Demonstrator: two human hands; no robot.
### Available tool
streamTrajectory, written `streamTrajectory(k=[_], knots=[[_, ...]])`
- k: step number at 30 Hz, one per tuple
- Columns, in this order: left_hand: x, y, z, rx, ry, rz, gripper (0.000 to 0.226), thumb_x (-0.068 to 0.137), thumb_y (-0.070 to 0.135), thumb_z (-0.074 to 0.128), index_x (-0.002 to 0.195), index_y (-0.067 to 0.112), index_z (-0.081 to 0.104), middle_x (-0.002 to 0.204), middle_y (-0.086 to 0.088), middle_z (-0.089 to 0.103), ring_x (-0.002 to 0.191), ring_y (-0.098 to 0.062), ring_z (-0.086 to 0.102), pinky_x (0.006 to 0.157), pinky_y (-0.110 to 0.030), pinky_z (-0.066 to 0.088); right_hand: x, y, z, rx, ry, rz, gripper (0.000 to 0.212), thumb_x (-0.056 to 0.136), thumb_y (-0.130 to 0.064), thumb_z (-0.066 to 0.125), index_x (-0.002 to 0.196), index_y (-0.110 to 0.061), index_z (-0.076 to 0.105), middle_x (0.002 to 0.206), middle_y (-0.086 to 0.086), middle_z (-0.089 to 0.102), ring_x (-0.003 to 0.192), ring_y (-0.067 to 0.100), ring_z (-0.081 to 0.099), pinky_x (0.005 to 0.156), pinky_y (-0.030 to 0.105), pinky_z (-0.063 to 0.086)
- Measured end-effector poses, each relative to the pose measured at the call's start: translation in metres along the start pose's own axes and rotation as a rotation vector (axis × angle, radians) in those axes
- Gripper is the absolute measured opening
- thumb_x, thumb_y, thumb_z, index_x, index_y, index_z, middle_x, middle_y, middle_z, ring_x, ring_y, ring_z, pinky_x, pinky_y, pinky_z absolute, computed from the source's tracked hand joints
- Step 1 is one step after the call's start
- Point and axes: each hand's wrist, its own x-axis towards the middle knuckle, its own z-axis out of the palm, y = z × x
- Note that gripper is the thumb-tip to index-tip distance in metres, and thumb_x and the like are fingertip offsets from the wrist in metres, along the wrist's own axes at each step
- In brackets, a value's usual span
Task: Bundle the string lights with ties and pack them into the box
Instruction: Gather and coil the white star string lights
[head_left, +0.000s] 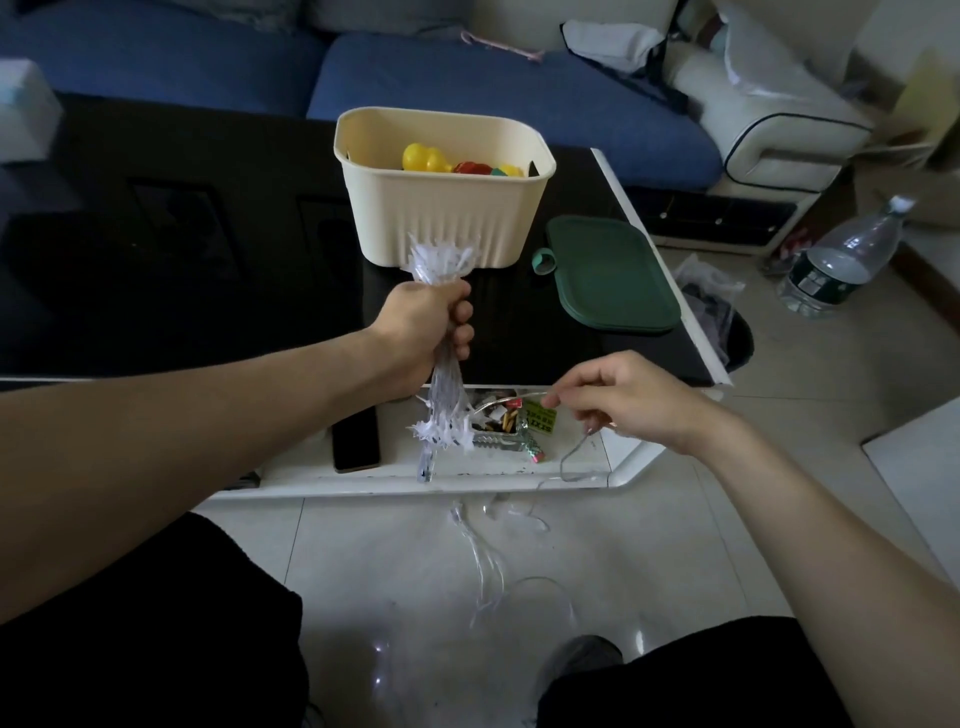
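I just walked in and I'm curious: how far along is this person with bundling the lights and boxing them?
Partly done. The left hand grips a gathered bundle of string lights, while the right hand pinches the loose wire; more of it trails on the floor. No tie shows on the bundle. The cream box stands open, its green lid beside it, no lights inside.

Dim indoor light. Glossy black tabletop (182, 260) with white edge trim. Behind it, blue-cushioned sofa (467, 88); cream leather armchair (769, 124) at right. Pale tiled floor (675, 561), reflective. Clear plastic water bottle (841, 260) standing on floor near armchair.
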Motion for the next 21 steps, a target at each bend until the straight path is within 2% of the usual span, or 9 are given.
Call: streamTrajectory(k=[3, 6, 8, 11, 13, 16, 19, 21], knots=[[-0.006, -0.003, 0.005, 0.034, -0.061, -0.032, 0.017, 0.105, 0.015, 0.042, 0.091, 0.011, 0.05, 0.065, -0.004, 0.054, 0.049, -0.016, 0.051, 0.047, -0.028, 0.047, 0.003, -0.002, 0.008, -0.084, 0.004, -0.067, 0.018, 0.099, -0.013, 0.062, 0.099, -0.022, 0.078, 0.075, -0.013, 0.072, 0.067, 0.005, 0.06, 0.068, 0.025, 0.053], [-0.013, -0.006, 0.01, 0.043, -0.133, -0.103, 0.025, 0.107, 0.017, 0.037, 0.092, 0.004, 0.052, 0.072, -0.011, 0.061, 0.057, -0.022, 0.06, 0.056, -0.035, 0.056, 0.007, -0.003, 0.012, -0.206, 0.1, -0.195, 0.015, 0.096, -0.018, 0.068, 0.1, -0.029, 0.078, 0.079, -0.025, 0.069, 0.07, -0.005, 0.063, 0.068, 0.015, 0.047], [-0.015, -0.009, 0.011, 0.071, -0.17, -0.144, 0.028, 0.107, 0.017, 0.035, 0.092, 0.001, 0.053, 0.077, -0.014, 0.063, 0.067, -0.027, 0.063, 0.062, -0.038, 0.058, 0.008, -0.006, 0.015, -0.289, 0.168, -0.273, 0.013, 0.091, -0.021, 0.073, 0.098, -0.029, 0.08, 0.08, -0.023, 0.069, 0.074, -0.007, 0.063, 0.068, 0.012, 0.044], [-0.015, -0.013, 0.012, 0.113, -0.222, -0.209, 0.032, 0.107, 0.018, 0.034, 0.108, -0.008, 0.052, 0.079, -0.018, 0.068, 0.069, -0.03, 0.067, 0.062, -0.041, 0.061, 0.009, -0.013, 0.02, -0.16, 0.211, -0.281, 0.01, 0.08, -0.019, 0.085, 0.086, -0.023, 0.078, 0.073, -0.011, 0.072, 0.063, -0.003, 0.064, 0.061, 0.015, 0.048], [-0.017, -0.016, 0.012, 0.179, -0.268, -0.235, 0.037, 0.107, 0.019, 0.033, 0.114, -0.012, 0.052, 0.076, -0.018, 0.069, 0.066, -0.028, 0.068, 0.064, -0.041, 0.061, 0.008, -0.015, 0.025, -0.085, 0.256, -0.265, 0.021, 0.071, -0.022, 0.091, 0.076, -0.021, 0.071, 0.067, -0.006, 0.071, 0.058, 0.003, 0.063, 0.056, 0.02, 0.052], [-0.024, -0.017, 0.013, 0.278, -0.375, -0.266, 0.039, 0.107, 0.019, 0.033, 0.103, -0.01, 0.057, 0.07, -0.016, 0.069, 0.064, -0.026, 0.068, 0.065, -0.037, 0.059, 0.009, -0.016, 0.029, -0.089, 0.269, -0.239, 0.031, 0.064, -0.023, 0.095, 0.07, -0.021, 0.064, 0.065, -0.002, 0.071, 0.057, 0.007, 0.064, 0.057, 0.024, 0.054], [-0.026, -0.021, 0.012, 0.365, -0.407, -0.255, 0.033, 0.106, 0.017, 0.035, 0.1, -0.007, 0.057, 0.065, -0.015, 0.063, 0.052, -0.023, 0.06, 0.047, -0.03, 0.047, 0.008, -0.018, 0.032, -0.041, 0.177, -0.196, 0.037, 0.058, -0.019, 0.098, 0.073, -0.016, 0.064, 0.07, 0.0, 0.073, 0.061, 0.008, 0.066, 0.062, 0.027, 0.057], [-0.024, -0.024, 0.012, 0.416, -0.391, -0.247, 0.03, 0.106, 0.018, 0.036, 0.101, -0.004, 0.055, 0.06, -0.012, 0.059, 0.046, -0.019, 0.051, 0.044, -0.028, 0.038, 0.007, -0.017, 0.031, -0.004, 0.114, -0.16, 0.04, 0.058, -0.013, 0.097, 0.079, -0.012, 0.063, 0.074, 0.001, 0.074, 0.064, 0.006, 0.067, 0.063, 0.024, 0.057]])
